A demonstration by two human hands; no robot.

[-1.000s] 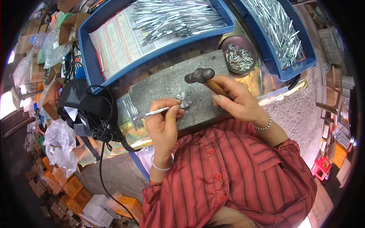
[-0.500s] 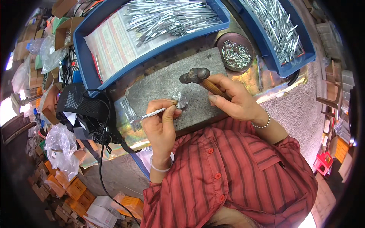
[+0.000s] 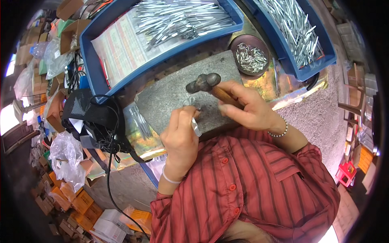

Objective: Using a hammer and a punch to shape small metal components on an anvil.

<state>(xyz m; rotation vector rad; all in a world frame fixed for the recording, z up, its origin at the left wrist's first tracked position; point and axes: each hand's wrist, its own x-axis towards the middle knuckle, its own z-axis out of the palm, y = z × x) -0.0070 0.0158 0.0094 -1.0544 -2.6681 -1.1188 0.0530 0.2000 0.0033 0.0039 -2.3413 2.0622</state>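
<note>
A rough, grey, stone-like slab (image 3: 162,94) lies under both hands, its grain pitted and finely ridged. On it sits a small shiny metal disc (image 3: 189,101), partly hidden by the left fingers. The hammer (image 3: 204,83) has a dark, rounded steel head and a wooden handle; its head hangs above the slab, just right of the disc. Slab surface stretches from the hammer to the far blue tray (image 3: 91,65) and right to a round brown bowl (image 3: 247,37); the slab's near edge runs close to the striped shirt (image 3: 259,178). The left hand (image 3: 179,135), knuckles up, pinches a slim silvery metal piece (image 3: 196,127) near the disc, fingers curled closed. The right hand (image 3: 247,107) wraps the handle, thumb along its near side, wrist angled inward from the right.
</note>
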